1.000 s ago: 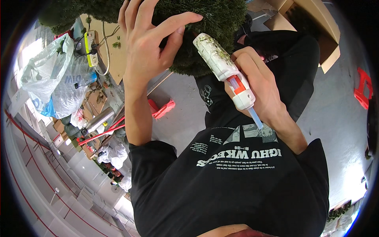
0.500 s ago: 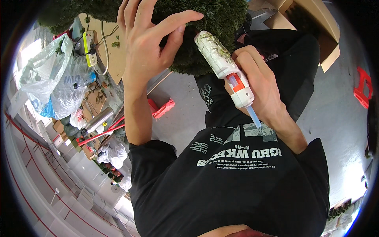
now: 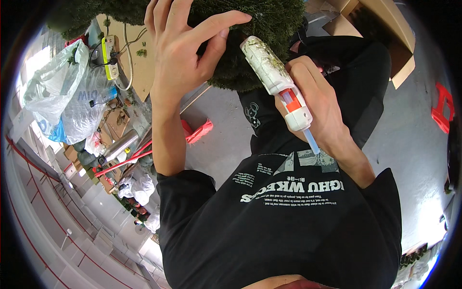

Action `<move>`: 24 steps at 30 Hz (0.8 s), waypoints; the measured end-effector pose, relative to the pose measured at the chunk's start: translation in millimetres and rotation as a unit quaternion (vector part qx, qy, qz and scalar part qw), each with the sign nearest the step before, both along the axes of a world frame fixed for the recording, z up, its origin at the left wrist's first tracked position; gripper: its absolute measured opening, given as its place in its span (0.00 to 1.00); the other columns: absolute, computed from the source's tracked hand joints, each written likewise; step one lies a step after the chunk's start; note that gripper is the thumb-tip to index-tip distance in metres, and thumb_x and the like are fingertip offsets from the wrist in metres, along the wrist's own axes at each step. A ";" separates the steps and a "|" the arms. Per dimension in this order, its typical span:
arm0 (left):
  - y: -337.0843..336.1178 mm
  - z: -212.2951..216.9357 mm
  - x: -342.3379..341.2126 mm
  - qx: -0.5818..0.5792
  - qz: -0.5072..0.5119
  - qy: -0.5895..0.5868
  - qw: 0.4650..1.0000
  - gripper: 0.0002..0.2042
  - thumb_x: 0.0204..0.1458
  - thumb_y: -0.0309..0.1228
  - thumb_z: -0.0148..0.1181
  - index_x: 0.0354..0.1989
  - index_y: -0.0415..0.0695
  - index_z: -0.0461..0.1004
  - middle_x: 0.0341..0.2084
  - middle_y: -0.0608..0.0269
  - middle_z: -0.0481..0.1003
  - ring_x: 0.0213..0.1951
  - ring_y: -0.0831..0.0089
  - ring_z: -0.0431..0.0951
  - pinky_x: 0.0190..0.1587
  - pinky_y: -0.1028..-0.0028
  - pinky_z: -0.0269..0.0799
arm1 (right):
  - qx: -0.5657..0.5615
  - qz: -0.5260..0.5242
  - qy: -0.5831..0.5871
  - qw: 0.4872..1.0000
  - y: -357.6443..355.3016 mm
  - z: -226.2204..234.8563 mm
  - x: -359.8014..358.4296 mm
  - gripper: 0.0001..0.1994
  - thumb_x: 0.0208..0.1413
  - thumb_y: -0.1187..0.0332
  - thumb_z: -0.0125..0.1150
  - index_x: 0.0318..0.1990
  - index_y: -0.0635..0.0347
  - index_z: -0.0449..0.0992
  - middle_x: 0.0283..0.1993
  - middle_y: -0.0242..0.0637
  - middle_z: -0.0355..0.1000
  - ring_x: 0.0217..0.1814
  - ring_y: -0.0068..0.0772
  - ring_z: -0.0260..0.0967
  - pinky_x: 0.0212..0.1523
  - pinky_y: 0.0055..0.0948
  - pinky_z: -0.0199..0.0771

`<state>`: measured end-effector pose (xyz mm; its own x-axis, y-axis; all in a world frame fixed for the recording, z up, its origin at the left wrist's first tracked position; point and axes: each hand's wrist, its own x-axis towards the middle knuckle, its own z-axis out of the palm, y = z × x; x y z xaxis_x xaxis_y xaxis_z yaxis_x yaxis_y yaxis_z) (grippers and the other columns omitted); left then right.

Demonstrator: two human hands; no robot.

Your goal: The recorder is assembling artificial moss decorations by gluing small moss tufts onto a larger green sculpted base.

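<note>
Both grips busy: my right hand [image 3: 320,103] clamps the white glue gun [image 3: 276,82] just beside the dark green moss mound [image 3: 269,29]; my left hand [image 3: 185,53], fingers spread, presses it; grey floor [image 3: 231,139] lies open below

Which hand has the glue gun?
The right hand: it grips the white glue gun, nozzle against the green mossy mass. The left hand only presses spread fingers on that mass.

One head-worn fisheye view looks steeply down the person's own chest, very near. The black shirt [image 3: 288,221] fills the lower frame, both forearms rise toward the top edge, and the floor [image 3: 409,135] curves along the right rim.
</note>
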<state>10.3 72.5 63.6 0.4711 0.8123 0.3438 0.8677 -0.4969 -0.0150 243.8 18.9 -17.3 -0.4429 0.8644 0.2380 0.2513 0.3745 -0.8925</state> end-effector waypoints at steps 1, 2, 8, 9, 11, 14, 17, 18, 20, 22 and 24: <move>0.2 0.0 -0.3 0.001 -0.003 0.001 1.000 0.11 0.50 0.25 0.63 0.39 0.53 0.87 0.66 0.48 0.70 0.69 0.43 0.64 0.70 0.49 0.56 | 0.003 -0.001 0.002 1.000 -0.1 0.1 -0.2 0.17 0.46 0.81 0.67 0.44 0.67 0.70 0.43 0.49 0.69 0.39 0.55 0.71 0.41 0.38 0.75; 0.2 -0.1 -0.5 0.001 -0.002 0.001 1.000 0.11 0.50 0.25 0.63 0.39 0.53 0.87 0.66 0.48 0.70 0.69 0.43 0.64 0.70 0.49 0.56 | 0.002 -0.001 -0.002 1.000 -0.1 0.2 -0.3 0.17 0.46 0.81 0.67 0.43 0.67 0.70 0.43 0.49 0.69 0.39 0.56 0.71 0.40 0.38 0.75; 1.0 -1.4 -2.8 0.007 -0.004 0.014 1.000 0.10 0.51 0.25 0.64 0.38 0.53 0.87 0.66 0.48 0.70 0.69 0.43 0.65 0.70 0.49 0.57 | -0.007 0.005 -0.018 1.000 -0.1 0.7 1.5 0.16 0.46 0.81 0.67 0.43 0.67 0.70 0.42 0.49 0.69 0.39 0.57 0.70 0.40 0.38 0.75; 1.0 -2.2 -2.6 0.007 -0.002 0.006 1.000 0.10 0.51 0.26 0.63 0.38 0.53 0.87 0.66 0.48 0.70 0.69 0.43 0.65 0.70 0.49 0.57 | -0.016 0.007 -0.023 1.000 -0.2 0.7 1.6 0.16 0.46 0.80 0.67 0.43 0.67 0.70 0.42 0.49 0.68 0.39 0.57 0.70 0.40 0.38 0.75; 1.0 -2.8 -2.2 0.008 0.000 -0.003 1.000 0.09 0.51 0.26 0.63 0.38 0.53 0.87 0.66 0.49 0.70 0.69 0.43 0.65 0.70 0.49 0.57 | -0.014 0.007 -0.022 1.000 -0.6 0.4 1.4 0.16 0.46 0.80 0.67 0.44 0.67 0.70 0.42 0.49 0.69 0.39 0.57 0.70 0.41 0.38 0.75; -0.1 -1.8 -0.9 0.008 -0.003 -0.011 1.000 0.09 0.51 0.26 0.63 0.38 0.53 0.87 0.66 0.49 0.70 0.69 0.43 0.64 0.70 0.50 0.57 | -0.009 0.006 -0.020 1.000 -0.8 0.0 0.7 0.16 0.47 0.80 0.67 0.44 0.67 0.70 0.42 0.49 0.69 0.39 0.58 0.70 0.41 0.38 0.75; -1.9 0.3 0.5 0.002 0.007 0.002 1.000 0.09 0.51 0.26 0.64 0.38 0.53 0.87 0.66 0.49 0.70 0.69 0.43 0.64 0.70 0.49 0.57 | -0.006 0.005 -0.016 1.000 -0.6 0.3 0.6 0.16 0.47 0.80 0.67 0.44 0.67 0.70 0.42 0.49 0.69 0.38 0.58 0.70 0.42 0.38 0.75; -2.6 1.0 0.8 -0.009 0.012 -0.003 1.000 0.09 0.51 0.26 0.64 0.38 0.53 0.87 0.66 0.49 0.70 0.69 0.43 0.64 0.70 0.49 0.56 | -0.007 0.005 -0.015 1.000 -0.5 0.6 0.9 0.16 0.47 0.80 0.67 0.44 0.67 0.70 0.42 0.49 0.69 0.38 0.58 0.70 0.42 0.38 0.75; -2.0 1.1 1.0 -0.020 0.016 -0.008 1.000 0.09 0.51 0.27 0.64 0.38 0.53 0.87 0.66 0.48 0.70 0.69 0.43 0.64 0.70 0.49 0.56 | -0.007 0.005 -0.015 1.000 -0.4 1.1 1.6 0.16 0.48 0.80 0.67 0.44 0.67 0.70 0.42 0.49 0.69 0.38 0.58 0.70 0.42 0.38 0.75; 0.2 0.2 0.4 0.006 0.004 0.003 1.000 0.09 0.51 0.26 0.63 0.38 0.53 0.87 0.66 0.48 0.70 0.69 0.43 0.64 0.70 0.49 0.56 | -0.009 0.005 -0.016 1.000 -0.8 1.4 1.9 0.16 0.48 0.80 0.67 0.44 0.67 0.70 0.42 0.49 0.70 0.39 0.57 0.70 0.42 0.38 0.75; 0.9 0.2 -1.0 0.005 0.003 0.011 1.000 0.09 0.51 0.26 0.63 0.38 0.53 0.87 0.66 0.48 0.70 0.69 0.43 0.64 0.70 0.49 0.56 | -0.011 0.005 -0.011 1.000 -1.1 1.0 1.7 0.15 0.49 0.80 0.67 0.43 0.67 0.70 0.42 0.49 0.70 0.39 0.57 0.71 0.42 0.38 0.75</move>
